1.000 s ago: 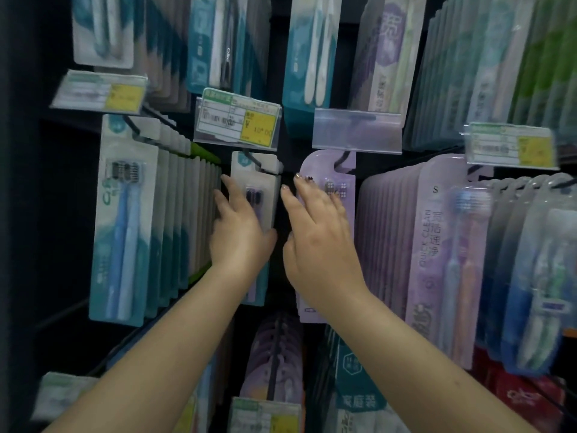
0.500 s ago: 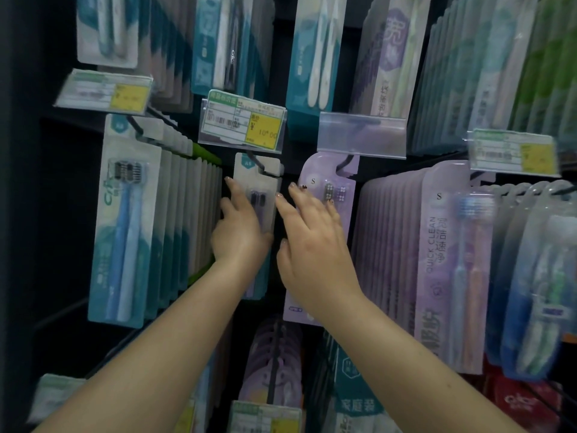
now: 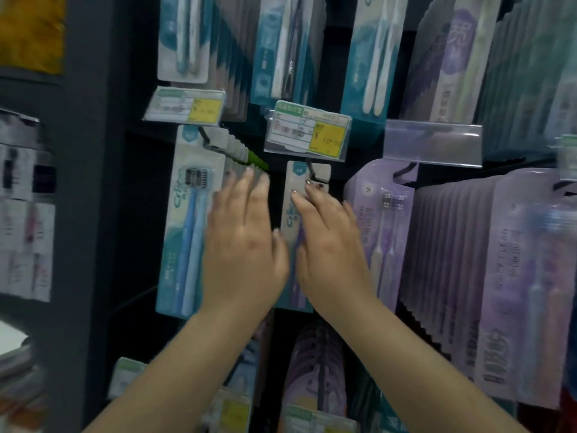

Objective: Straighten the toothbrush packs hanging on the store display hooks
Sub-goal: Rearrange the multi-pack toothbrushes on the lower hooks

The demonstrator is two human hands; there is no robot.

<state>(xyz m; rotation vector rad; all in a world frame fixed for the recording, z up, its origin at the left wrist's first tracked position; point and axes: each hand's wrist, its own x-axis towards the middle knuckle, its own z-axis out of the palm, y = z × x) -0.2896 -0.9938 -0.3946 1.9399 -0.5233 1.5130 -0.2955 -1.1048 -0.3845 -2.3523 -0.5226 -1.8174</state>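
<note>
Resting spread on packs — left hand (image 3: 246, 245), right hand (image 3: 331, 242) on "A8" pack (image 3: 296, 195); tag (image 3: 307, 132) "10".

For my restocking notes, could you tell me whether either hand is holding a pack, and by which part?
Neither grips anything. The left hand lies flat against the blue packs; the right hand's straight fingers touch the middle pack near its top.

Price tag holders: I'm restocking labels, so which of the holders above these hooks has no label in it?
The clear plastic holder above the purple toothbrush packs is bare; the other holders show white-and-yellow price labels.
</note>
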